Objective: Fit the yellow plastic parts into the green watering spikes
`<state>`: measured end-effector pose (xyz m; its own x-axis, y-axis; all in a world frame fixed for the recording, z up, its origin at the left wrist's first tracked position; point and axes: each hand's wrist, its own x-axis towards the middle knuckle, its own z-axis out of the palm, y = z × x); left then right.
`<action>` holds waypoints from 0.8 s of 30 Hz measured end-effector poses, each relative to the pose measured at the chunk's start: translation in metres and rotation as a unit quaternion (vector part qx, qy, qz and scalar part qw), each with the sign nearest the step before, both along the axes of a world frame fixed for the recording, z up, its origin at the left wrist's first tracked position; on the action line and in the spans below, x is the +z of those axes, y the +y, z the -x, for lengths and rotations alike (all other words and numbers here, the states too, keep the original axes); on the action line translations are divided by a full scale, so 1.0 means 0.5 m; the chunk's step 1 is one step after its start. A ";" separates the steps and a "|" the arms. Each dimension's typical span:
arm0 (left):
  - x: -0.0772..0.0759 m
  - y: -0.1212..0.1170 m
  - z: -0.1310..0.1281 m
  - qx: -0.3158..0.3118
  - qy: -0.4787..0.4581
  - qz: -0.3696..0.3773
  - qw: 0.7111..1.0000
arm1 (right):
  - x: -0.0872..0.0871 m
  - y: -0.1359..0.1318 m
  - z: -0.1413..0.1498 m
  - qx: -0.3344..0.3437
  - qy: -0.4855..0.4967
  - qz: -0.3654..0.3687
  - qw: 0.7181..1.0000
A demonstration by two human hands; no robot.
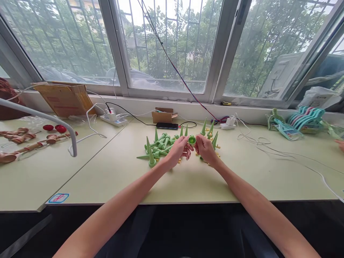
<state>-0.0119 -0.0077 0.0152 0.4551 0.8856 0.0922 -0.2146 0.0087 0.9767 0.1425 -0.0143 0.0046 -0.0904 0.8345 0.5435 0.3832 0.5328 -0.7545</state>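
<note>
Above the table's middle, a green plastic watering spike [191, 140] has its round open end turned up toward me. My left hand [179, 147] pinches it from the left, its lower fingers curled loosely. From the right, the closed fingers of my right hand [205, 147] press at its rim; whether a small part sits between them is hidden. To the left lies a heap of green spikes [162, 142], some of them standing point up. More upright spikes [214, 140] stand behind my right hand, among small yellow plastic pieces [218, 147].
A black phone [167, 125] lies before an open cardboard box [164, 115]. White cables [282, 152] cross the table's right side, near turquoise plastic items [307, 120]. Wooden toys [40, 144], red balls [61, 129] and a bent white tube [53, 116] are at left.
</note>
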 end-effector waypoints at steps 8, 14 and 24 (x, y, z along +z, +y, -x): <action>-0.002 -0.010 0.002 0.059 0.062 -0.132 0.988 | -0.008 0.009 -0.005 -0.008 -0.016 0.021 1.000; -0.008 -0.015 0.000 0.109 0.124 -0.240 0.957 | -0.008 0.011 -0.007 -0.012 -0.014 0.031 0.999; -0.025 -0.011 -0.001 0.133 0.177 -0.393 0.893 | -0.008 0.010 -0.007 -0.031 -0.032 0.005 0.999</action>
